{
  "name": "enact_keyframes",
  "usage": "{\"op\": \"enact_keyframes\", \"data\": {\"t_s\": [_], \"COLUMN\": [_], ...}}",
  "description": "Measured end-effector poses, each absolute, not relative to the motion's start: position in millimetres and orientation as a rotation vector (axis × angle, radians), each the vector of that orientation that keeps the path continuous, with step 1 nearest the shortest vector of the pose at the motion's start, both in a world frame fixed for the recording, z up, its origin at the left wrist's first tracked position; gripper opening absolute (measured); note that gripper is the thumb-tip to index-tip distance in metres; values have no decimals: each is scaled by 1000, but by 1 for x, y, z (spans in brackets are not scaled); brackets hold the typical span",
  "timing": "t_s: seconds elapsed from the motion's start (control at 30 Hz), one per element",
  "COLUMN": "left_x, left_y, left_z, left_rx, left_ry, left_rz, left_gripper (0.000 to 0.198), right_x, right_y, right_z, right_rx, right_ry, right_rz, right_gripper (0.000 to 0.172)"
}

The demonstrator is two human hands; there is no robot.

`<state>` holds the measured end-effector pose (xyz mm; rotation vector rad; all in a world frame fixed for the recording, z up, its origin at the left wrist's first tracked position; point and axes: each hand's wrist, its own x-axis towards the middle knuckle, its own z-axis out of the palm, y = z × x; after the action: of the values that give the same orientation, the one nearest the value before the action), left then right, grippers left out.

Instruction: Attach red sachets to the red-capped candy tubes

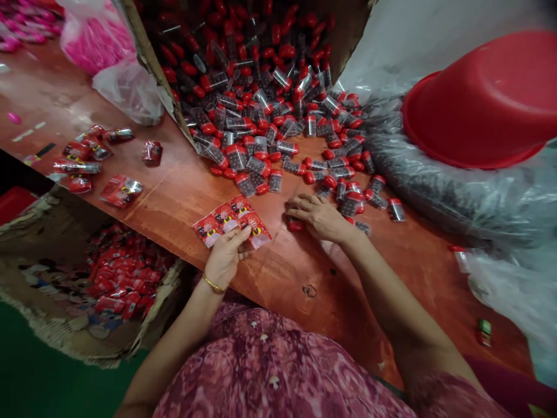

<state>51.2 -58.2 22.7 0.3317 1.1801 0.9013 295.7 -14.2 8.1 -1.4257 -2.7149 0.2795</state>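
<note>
My left hand [227, 255], with a gold bracelet at its wrist, pinches a fan of several flat red printed labels [213, 226] between thumb and fingers, over the table's near side. To its right, my right hand [319, 216] curls down over a small red-capped bottle [295, 224] at the tabletop; the fingers hide most of it. Just beyond both hands spreads a heap of clear, dark-filled bottles with red caps [261, 116], spilling from a cardboard box [156, 81] lying open toward me.
Red-wrapped bottles [82, 152] lie on the table's left. Below the edge, an open carton [26, 238] holds many red-wrapped pieces. An upturned red bucket [483, 98] rests on a dark-filled plastic bag [418, 191] at right. Bags with pink pieces [100, 43] stand back left.
</note>
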Motion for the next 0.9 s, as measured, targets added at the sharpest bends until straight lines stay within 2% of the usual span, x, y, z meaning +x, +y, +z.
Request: {"op": "enact_keyframes", "data": {"t_s": [0.17,0.3,0.4,0.6,0.9], "left_x": [52,51,52,54,58], "left_y": [-58,-59,-60,-65,-72], "left_z": [20,18,17,18,23], "left_rx": [309,290,298,349,511], "left_ry": [1166,1162,1173,1176,1213], "left_rz": [908,907,928,925,1023], "left_gripper": [33,37,37,40,41], "right_x": [302,295,278,241,226], "right_y": [-31,-63,-87,-109,-107], "right_z": [7,9,12,16,13], "right_rx": [-1457,-1559,-1426,-1250,-1282], "right_ry": [-2755,-2508,-2257,-2094,-1968], "right_rz": [297,437,536,418,299], "right_gripper": [30,28,28,21,23]}}
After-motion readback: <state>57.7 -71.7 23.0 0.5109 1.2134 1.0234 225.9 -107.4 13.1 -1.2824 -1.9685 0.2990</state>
